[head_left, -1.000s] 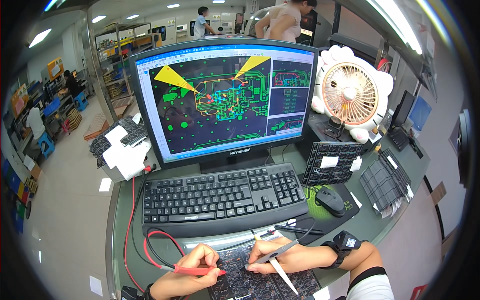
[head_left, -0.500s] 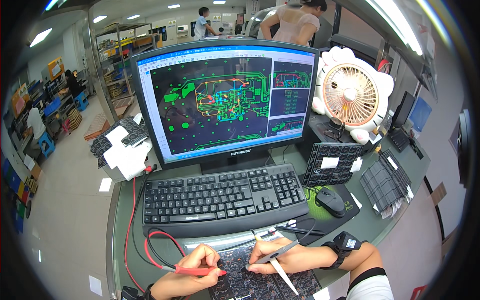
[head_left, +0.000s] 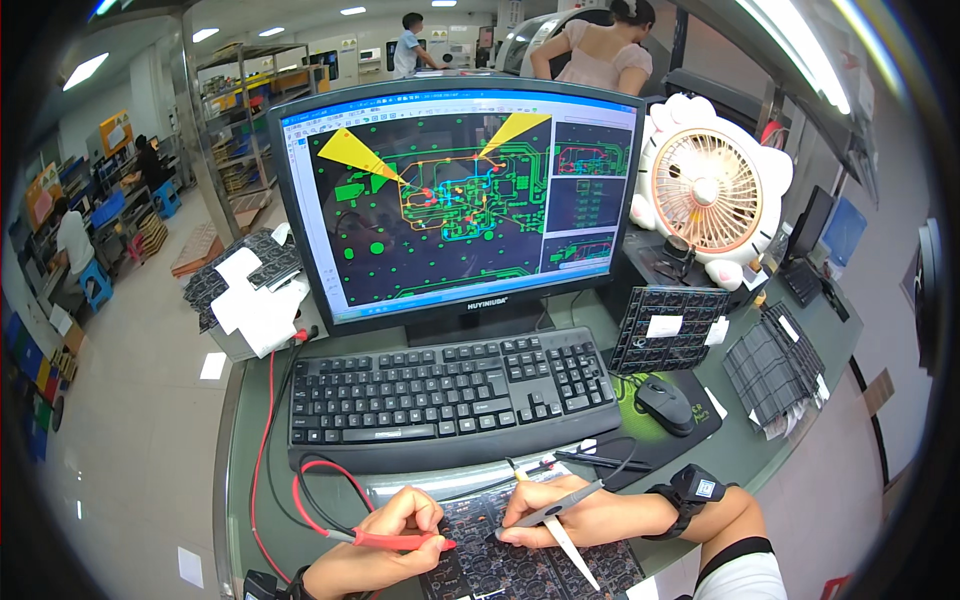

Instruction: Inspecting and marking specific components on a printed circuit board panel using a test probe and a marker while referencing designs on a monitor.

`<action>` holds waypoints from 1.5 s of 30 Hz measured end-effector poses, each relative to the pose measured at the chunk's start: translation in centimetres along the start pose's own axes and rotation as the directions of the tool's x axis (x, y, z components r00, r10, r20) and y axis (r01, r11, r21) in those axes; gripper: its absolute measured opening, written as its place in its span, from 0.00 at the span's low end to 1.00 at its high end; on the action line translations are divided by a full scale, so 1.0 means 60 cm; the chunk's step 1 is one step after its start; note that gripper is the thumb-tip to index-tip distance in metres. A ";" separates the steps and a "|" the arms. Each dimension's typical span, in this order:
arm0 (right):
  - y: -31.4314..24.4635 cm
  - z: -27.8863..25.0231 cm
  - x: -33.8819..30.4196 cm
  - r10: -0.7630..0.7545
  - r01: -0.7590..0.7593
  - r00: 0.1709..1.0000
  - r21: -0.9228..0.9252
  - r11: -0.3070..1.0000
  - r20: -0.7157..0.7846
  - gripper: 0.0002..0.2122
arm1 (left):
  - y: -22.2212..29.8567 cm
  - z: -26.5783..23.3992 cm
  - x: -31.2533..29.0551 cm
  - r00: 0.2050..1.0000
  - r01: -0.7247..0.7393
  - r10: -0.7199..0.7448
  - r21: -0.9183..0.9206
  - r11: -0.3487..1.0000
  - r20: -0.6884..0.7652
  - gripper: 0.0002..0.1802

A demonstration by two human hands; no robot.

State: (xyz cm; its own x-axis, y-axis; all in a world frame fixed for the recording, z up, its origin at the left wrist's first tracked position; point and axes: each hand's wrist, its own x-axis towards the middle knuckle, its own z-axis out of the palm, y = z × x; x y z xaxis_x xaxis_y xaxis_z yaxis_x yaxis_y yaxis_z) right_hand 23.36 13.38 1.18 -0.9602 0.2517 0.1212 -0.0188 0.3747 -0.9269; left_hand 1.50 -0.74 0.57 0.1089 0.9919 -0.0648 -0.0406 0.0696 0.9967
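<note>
My left hand [head_left: 350,570] is closed on a red test probe [head_left: 395,541], its red cable trailing off to the left. The probe's tip points right, over a dark circuit board panel [head_left: 470,570] at the bottom centre. My right hand [head_left: 600,515] pinches a grey test probe [head_left: 572,498] with a dark tip low over the same board. White tweezers [head_left: 572,553] also sit in the right hand, tips pointing down to the right. Whether either probe tip touches the board I cannot tell.
Behind the board lies a black keyboard [head_left: 450,400], and beyond it stands a monitor [head_left: 460,305] with a circuit layout. At right are a mouse [head_left: 664,405], upright board panel [head_left: 665,350], white fan [head_left: 705,195] and board stack [head_left: 775,360]. More boards [head_left: 240,265] lie left. People work behind.
Two yellow wedges have appeared on the monitor, pointing into the layout. The view has shifted slightly; both hands keep nearly the same pose over the board.
</note>
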 end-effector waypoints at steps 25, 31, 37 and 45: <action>0.002 0.000 0.000 -0.016 0.015 1.000 -0.005 1.000 -0.007 0.09 | -0.003 0.002 0.002 1.000 -0.011 0.011 -0.006 1.000 -0.012 0.14; -0.002 0.002 -0.002 -0.076 0.074 0.997 -0.058 0.996 -0.029 0.09 | -0.004 0.000 -0.003 0.997 -0.078 0.077 0.070 0.995 0.011 0.14; 0.002 -0.004 0.003 -0.063 0.062 0.998 -0.065 0.996 -0.023 0.09 | -0.002 -0.005 0.008 1.000 -0.026 0.027 0.106 0.994 -0.003 0.14; -0.005 -0.006 0.006 -0.056 0.056 0.998 -0.039 0.998 0.002 0.09 | -0.003 -0.004 0.005 0.999 -0.054 0.054 0.071 0.996 0.002 0.15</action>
State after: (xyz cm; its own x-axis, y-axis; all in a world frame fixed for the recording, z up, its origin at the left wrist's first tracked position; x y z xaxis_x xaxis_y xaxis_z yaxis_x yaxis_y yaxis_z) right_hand 23.13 13.69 1.65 -0.9583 0.2281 0.1722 -0.0618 0.4232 -0.9039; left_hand 1.32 -0.43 0.33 0.1090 0.9940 -0.0104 0.0242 0.0079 0.9997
